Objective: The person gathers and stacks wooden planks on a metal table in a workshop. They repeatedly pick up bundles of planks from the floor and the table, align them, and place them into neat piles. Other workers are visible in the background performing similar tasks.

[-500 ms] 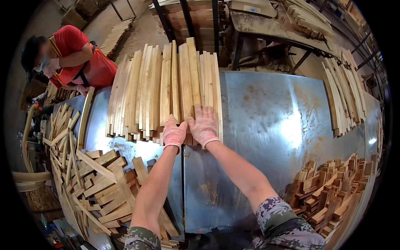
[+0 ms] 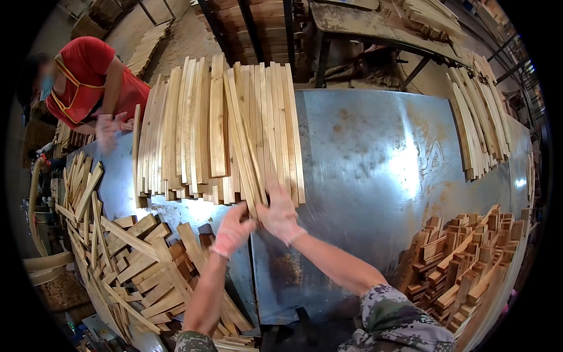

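Note:
A row of long pale wooden strips (image 2: 193, 129) lies side by side on the metal tabletop in front of me. A few strips (image 2: 245, 144) slant across the row, their near ends jutting out toward me. My left hand (image 2: 233, 230), in a pinkish-white knit glove, closes on those near ends from the left. My right hand (image 2: 280, 216), gloved alike and a little blurred, grips the same strips from the right, its thumb near their ends. One thicker strip (image 2: 217, 117) rests on top of the row, left of the slanted ones.
Loose offcuts (image 2: 141, 258) are heaped at the left, short brown blocks (image 2: 463, 264) at the right. More strips (image 2: 478, 120) lie far right on the metal table (image 2: 363, 152). A co-worker in red (image 2: 97, 82) stands at the far left, hands blurred.
My hands have come nearer to me and gripped a few strips, which now slant across the row. The co-worker has let go of a strip, now at the row's left side.

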The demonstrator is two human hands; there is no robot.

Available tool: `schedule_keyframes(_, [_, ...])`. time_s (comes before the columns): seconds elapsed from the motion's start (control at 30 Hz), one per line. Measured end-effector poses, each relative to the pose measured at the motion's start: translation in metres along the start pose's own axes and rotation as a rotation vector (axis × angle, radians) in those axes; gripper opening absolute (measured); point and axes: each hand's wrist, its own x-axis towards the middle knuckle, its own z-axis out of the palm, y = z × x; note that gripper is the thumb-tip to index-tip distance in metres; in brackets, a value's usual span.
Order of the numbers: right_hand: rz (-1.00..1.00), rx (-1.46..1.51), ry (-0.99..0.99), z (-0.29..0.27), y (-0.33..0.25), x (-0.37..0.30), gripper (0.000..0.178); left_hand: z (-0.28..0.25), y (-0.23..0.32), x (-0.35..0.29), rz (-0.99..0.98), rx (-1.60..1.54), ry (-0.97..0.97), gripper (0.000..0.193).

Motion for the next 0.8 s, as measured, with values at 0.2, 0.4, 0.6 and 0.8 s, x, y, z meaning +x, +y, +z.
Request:
schedule_keyframes(0.2, [0.124,-0.402,-0.317,-0.019,-0.037,-0.047,0.104,0.091,-0.068,-0.082,-0.315,-0.706,0.353,0.043])
schedule_keyframes(0.4, [0.273,-0.393,-0.278,-0.006,-0.049,-0.03,0.097,0.114,-0.063,-0.084,-0.364,-0.856,0.34,0.039])
schedule_keyframes(0.6, [0.256,0.131,-0.183,-0.118,-0.051,-0.17,0.096,0.115,-0.056,-0.202,-0.386,-0.92,-0.113,0.057])
schedule_keyframes(0.8, [0.041,0.051,0.039,-0.239,-0.081,-0.344,0.097,0.137,-0.143,-0.269,-0.577,-0.787,-0.136,0.041])
